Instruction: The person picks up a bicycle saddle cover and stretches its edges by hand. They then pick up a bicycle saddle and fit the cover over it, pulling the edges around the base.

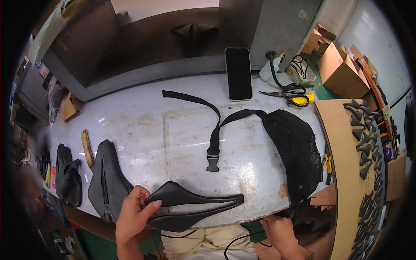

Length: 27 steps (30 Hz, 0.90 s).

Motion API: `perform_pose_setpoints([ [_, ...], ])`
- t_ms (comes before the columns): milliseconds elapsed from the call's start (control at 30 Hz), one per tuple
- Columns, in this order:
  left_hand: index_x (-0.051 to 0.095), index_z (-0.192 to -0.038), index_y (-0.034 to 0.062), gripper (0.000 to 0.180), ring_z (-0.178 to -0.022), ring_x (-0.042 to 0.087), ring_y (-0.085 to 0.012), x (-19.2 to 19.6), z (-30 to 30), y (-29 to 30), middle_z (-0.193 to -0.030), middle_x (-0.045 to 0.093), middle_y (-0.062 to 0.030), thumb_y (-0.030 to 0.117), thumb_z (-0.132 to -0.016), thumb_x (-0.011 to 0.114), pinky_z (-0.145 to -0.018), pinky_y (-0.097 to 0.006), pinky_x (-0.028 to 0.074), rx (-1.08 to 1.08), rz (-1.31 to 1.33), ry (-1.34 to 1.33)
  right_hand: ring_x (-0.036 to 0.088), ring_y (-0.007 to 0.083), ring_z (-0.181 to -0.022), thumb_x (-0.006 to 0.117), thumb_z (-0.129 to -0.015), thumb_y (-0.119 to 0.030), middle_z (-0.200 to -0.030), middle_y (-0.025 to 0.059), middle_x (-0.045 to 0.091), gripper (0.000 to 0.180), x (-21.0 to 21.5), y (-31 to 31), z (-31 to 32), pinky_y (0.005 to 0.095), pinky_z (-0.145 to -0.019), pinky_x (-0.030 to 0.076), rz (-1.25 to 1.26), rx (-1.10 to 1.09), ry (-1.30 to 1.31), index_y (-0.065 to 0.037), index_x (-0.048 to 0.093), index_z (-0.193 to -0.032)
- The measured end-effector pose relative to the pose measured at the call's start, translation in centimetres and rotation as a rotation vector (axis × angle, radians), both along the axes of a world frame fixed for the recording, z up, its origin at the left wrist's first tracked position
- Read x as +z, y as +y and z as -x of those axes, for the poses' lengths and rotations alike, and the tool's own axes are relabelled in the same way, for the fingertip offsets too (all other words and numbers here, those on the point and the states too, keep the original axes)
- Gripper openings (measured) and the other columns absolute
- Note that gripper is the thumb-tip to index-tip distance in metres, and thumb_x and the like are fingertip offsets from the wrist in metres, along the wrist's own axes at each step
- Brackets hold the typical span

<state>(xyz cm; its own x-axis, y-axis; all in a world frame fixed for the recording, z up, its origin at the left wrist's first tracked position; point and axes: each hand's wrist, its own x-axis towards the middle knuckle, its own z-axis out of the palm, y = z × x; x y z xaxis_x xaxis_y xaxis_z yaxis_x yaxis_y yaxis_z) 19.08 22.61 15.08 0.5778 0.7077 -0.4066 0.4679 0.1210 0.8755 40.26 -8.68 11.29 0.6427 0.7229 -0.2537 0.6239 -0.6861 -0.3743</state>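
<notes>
On our scuffed grey table [143,125], our left hand [132,214] clenches a black saddle shell [195,210] at the near edge, where it could slip off, while our right hand [281,229] hangs below, its grip unclear.

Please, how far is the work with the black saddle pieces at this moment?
Looks early. One saddle shell lies flat on the table, maybe finished or waiting; I cannot tell which. In hand: the left hand grips another saddle at its wide end, while the right hand is low at the table edge, holding nothing I can see. Many small black pieces lie on the side board, untouched.
</notes>
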Motion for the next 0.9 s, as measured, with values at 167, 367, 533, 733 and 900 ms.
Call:
perform_pose_setpoints([
  [167,0.046,-0.089,0.0028,0.027,-0.056,0.056,-0.0053,0.6,0.5,0.3,-0.062,0.055,-0.0011,0.009,-0.085,0.071,-0.046,-0.023,0.042,0.005,-0.017,0.117,0.061,0.0308,-0.054,0.073,-0.077,-0.015,-0.061,0.0136,0.062,0.016,1.4,1.8,0.3,0.0375,-0.051,0.049,-0.043,0.055,0.108,-0.001,0.064,-0.074],
  [367,0.055,-0.112,0.0028,0.04,-0.055,0.062,-0.0309,1.3,-0.2,-1.2,-0.065,0.062,-0.0135,0.023,-0.083,0.074,-0.048,-0.038,0.047,-0.139,-0.579,0.24,0.057,0.0399,-0.061,0.069,-0.08,-0.009,-0.066,0.0196,0.056,0.016,6.3,3.7,1.6,0.042,-0.052,0.044,-0.295,0.205,0.405,0.001,0.058,-0.077],
  [533,0.059,-0.085,0.0067,0.022,-0.055,0.056,-0.0251,1.9,4.0,-1.1,-0.073,0.056,-0.0071,0.009,-0.074,0.078,-0.049,-0.036,0.045,0.056,-0.898,0.181,0.056,0.0376,-0.057,0.073,-0.078,-0.009,-0.064,0.0173,0.054,0.018,8.0,6.5,2.2,0.0406,-0.05,0.043,-0.406,0.365,0.499,0.0,0.057,-0.077],
  [733,0.062,-0.08,0.0077,0.022,-0.068,0.055,-0.0232,2.9,9.0,0.6,-0.078,0.058,-0.0042,0.009,-0.066,0.079,-0.058,-0.034,0.043,-0.117,-1.197,0.323,0.056,0.0345,-0.059,0.072,-0.079,-0.009,-0.068,0.0156,0.056,0.018,7.9,10.7,3.7,0.0397,-0.054,0.045,-0.522,0.611,0.301,-0.001,0.056,-0.076],
  [900,0.065,-0.078,0.0073,0.018,-0.066,0.055,-0.022,1.9,10.3,0.7,-0.078,0.06,-0.0037,0.012,-0.068,0.079,-0.057,-0.034,0.041,-0.206,-1.332,0.359,0.059,0.0268,-0.063,0.071,-0.077,-0.011,-0.068,0.0091,0.053,0.016,6.4,14.0,6.6,0.0351,-0.06,0.05,-0.61,0.925,0.175,-0.005,0.056,-0.075],
])
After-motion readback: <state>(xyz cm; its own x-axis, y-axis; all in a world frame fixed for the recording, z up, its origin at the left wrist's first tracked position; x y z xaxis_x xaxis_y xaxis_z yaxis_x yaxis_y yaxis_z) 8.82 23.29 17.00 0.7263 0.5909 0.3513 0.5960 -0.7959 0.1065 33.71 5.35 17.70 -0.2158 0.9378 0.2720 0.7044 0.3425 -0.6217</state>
